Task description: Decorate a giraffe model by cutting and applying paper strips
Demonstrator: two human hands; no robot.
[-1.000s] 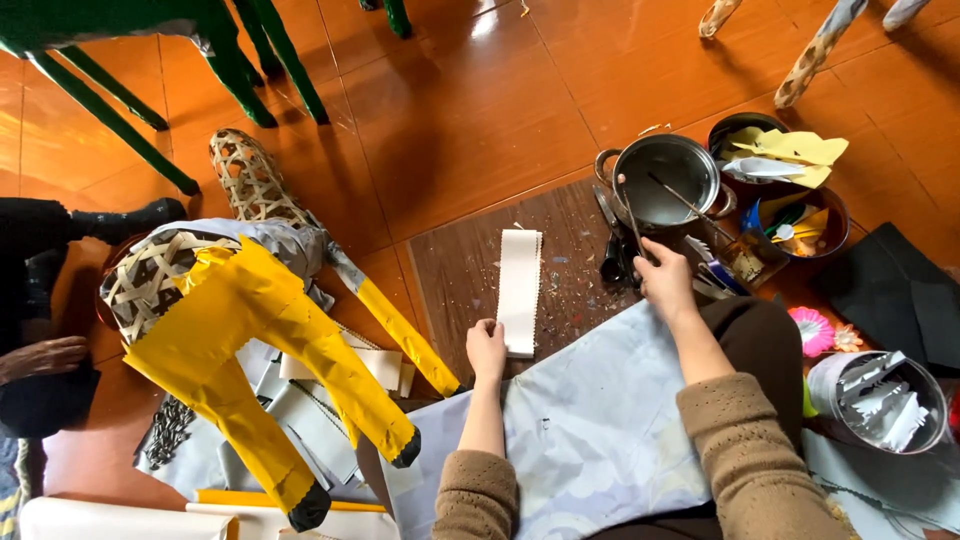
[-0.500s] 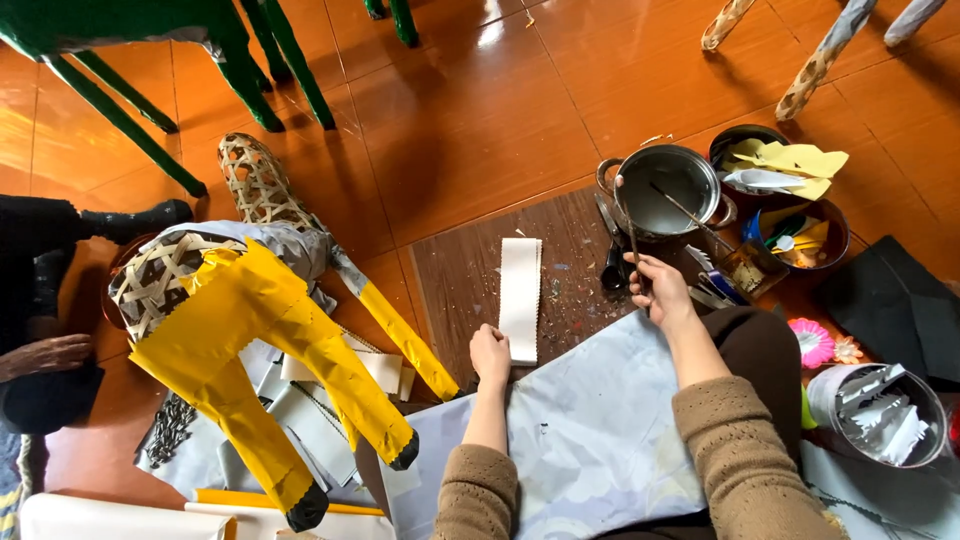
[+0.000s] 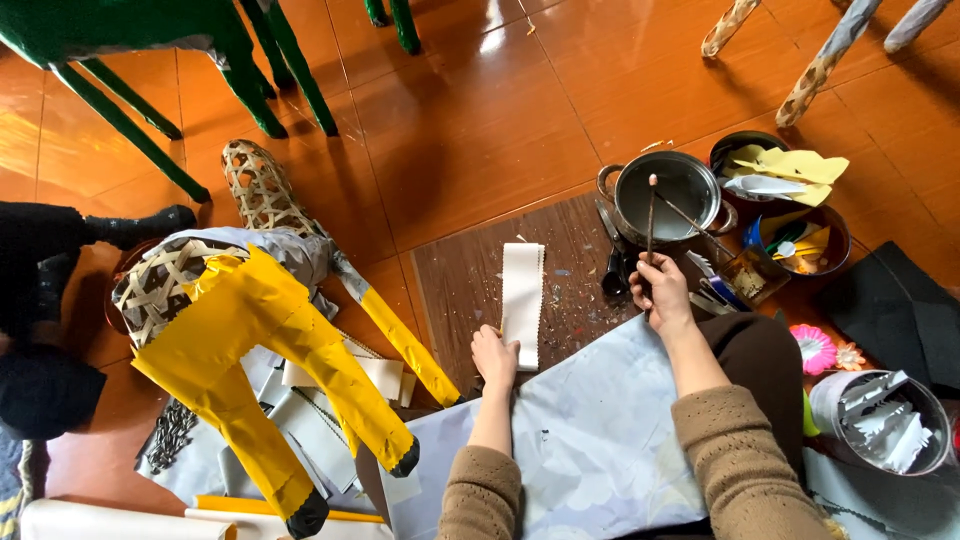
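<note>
My right hand (image 3: 662, 288) grips a thin brush (image 3: 650, 225) upright, its tip raised over a metal pot (image 3: 668, 196) of white paste. My left hand (image 3: 494, 357) presses the near end of a white paper strip (image 3: 523, 297) that lies on a dark wooden board (image 3: 470, 280). A pale blue cloth (image 3: 570, 440) covers my lap. To the left stands a woven bamboo animal figure (image 3: 240, 320), partly wrapped in yellow paper.
Bowls of coloured paper scraps (image 3: 790, 180) sit right of the pot. A tin of white cut strips (image 3: 885, 420) and a pink paper flower (image 3: 812, 348) lie at the right. Green figure legs (image 3: 150, 70) stand at the far left, black figure parts (image 3: 50, 290) at the left edge.
My right hand has come up from the tools beside the pot holding the brush, which now stands upright over the pot. The left hand stays on the paper strip.
</note>
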